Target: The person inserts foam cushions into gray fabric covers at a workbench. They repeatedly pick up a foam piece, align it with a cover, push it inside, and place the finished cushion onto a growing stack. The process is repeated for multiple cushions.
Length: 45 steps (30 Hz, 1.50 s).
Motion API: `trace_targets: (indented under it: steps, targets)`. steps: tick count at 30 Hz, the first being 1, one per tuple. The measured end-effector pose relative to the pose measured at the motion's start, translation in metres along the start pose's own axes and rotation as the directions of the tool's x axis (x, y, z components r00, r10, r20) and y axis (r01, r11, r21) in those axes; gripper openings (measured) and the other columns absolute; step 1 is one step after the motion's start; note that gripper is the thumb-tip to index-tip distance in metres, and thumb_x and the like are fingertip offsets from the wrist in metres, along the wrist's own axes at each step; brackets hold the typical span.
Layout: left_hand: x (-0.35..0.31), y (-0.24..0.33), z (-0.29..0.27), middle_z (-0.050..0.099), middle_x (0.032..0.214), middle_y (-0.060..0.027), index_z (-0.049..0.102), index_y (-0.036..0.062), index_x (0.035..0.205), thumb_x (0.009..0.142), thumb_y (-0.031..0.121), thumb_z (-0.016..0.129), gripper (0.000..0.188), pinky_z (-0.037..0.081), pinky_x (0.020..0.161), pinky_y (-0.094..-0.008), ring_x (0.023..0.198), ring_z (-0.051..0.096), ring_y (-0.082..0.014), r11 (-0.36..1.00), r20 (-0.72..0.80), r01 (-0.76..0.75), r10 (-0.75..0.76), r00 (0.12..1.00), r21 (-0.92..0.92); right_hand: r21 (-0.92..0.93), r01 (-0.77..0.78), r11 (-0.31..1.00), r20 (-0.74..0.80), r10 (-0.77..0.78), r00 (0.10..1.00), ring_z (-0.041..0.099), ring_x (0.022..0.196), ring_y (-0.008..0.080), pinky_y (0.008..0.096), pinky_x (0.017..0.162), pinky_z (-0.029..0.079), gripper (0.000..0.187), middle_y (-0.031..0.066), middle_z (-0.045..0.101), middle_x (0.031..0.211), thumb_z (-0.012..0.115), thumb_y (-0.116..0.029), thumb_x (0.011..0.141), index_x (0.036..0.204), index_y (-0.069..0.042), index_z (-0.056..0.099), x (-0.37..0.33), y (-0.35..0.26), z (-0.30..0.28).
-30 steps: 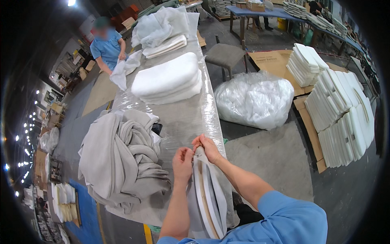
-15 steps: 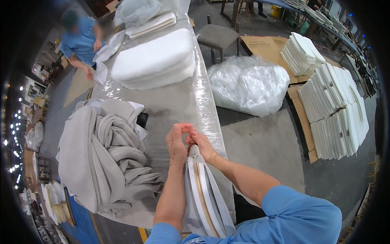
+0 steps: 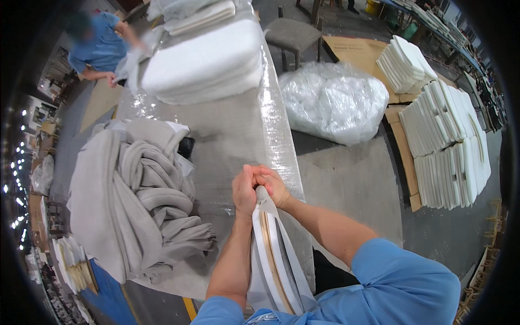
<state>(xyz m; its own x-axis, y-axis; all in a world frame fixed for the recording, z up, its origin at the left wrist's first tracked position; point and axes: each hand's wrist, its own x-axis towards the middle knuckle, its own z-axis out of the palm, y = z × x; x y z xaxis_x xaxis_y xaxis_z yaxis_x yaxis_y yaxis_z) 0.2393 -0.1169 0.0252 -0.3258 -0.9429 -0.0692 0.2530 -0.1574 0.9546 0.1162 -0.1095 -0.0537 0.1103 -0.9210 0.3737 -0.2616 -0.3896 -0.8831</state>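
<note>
A long padded panel (image 3: 270,244) stands on edge between my forearms, its near end against my body. White padding, a tan board-like layer and light grey fabric show along it. At its narrow far end my left hand (image 3: 244,190) and my right hand (image 3: 275,187) press together, fingers curled round the grey fabric tip. The fingers partly hide each other and what they grip. To the left of my hands lies a large heap of grey fabric covers (image 3: 130,200) on the plastic-wrapped table (image 3: 230,127).
White padding (image 3: 203,67) is stacked farther up the table; a person in blue (image 3: 100,46) stands beyond its left side. On the right are a plastic-wrapped bundle (image 3: 336,103), stacks of white foam pads (image 3: 447,146) on cardboard, and a grey chair (image 3: 292,35).
My hands have drawn closer together, fingers more tightly folded over the fabric tip. The whole view has shifted slightly. The other person has raised one arm over the white material.
</note>
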Motion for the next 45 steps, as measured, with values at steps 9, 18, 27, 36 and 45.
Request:
trace_targets:
  steps: [9,18,27,36,45]
  targets:
    - [-0.024,-0.029,-0.039,0.073,0.106,-0.0157,0.061,0.0006,0.120,0.113,0.030,0.048,0.033,0.056,0.076,-0.0313,0.087,0.071,-0.0199,0.969,-0.231,0.086,-0.140,0.963,-0.231,0.733,-0.260,0.629,-0.030,0.411,0.911,0.068,0.081,0.0150,0.0315,0.078,0.054,0.035,0.0073,0.071,0.085,0.042,-0.031,0.116,0.121,-0.004,0.064,0.017,-0.073,-0.023]
    - [0.012,-0.073,-0.027,0.067,0.121,-0.0085,0.057,0.0022,0.139,0.106,0.034,0.064,0.046,0.050,0.102,-0.0323,0.113,0.063,-0.0152,0.963,0.011,-0.040,0.045,0.999,-0.267,0.579,-0.427,0.695,0.280,0.322,0.904,0.063,0.070,0.0122,0.0301,0.080,0.051,0.060,0.0055,0.068,0.065,0.033,-0.049,0.116,0.107,0.000,0.066,0.034,-0.084,-0.034]
    - [0.027,-0.133,-0.025,0.068,0.108,-0.0070,0.059,0.0013,0.127,0.098,0.053,0.069,0.060,0.054,0.088,-0.0322,0.096,0.066,-0.0171,0.846,0.042,-0.066,0.104,0.994,-0.529,0.628,-0.506,0.591,0.289,0.426,0.857,0.061,0.057,0.0149,0.0285,0.059,0.050,0.064,0.0084,0.065,0.062,0.032,-0.051,0.115,0.093,-0.001,0.066,0.025,-0.038,-0.024]
    - [-0.010,-0.047,-0.026,0.075,0.105,-0.0085,0.067,-0.0023,0.123,0.109,0.012,0.055,0.023,0.056,0.090,-0.0293,0.096,0.071,-0.0153,0.984,-0.339,0.118,-0.066,0.938,0.134,0.513,-0.495,0.701,0.080,0.535,0.841,0.068,0.090,0.0147,0.0307,0.083,0.055,0.045,0.0103,0.072,0.098,0.049,-0.040,0.113,0.113,0.001,0.066,0.000,-0.054,-0.024]
    - [-0.085,0.069,0.007,0.065,0.141,-0.0125,0.067,-0.0021,0.125,0.092,-0.009,0.062,0.034,0.051,0.107,-0.0319,0.123,0.066,-0.0193,0.945,-0.032,-0.011,0.023,0.999,0.327,0.472,-0.352,0.808,-0.061,0.428,0.902,0.063,0.115,0.0191,0.0347,0.095,0.052,0.035,0.0093,0.065,0.122,0.068,-0.025,0.103,0.126,0.000,0.065,-0.054,-0.138,-0.057]
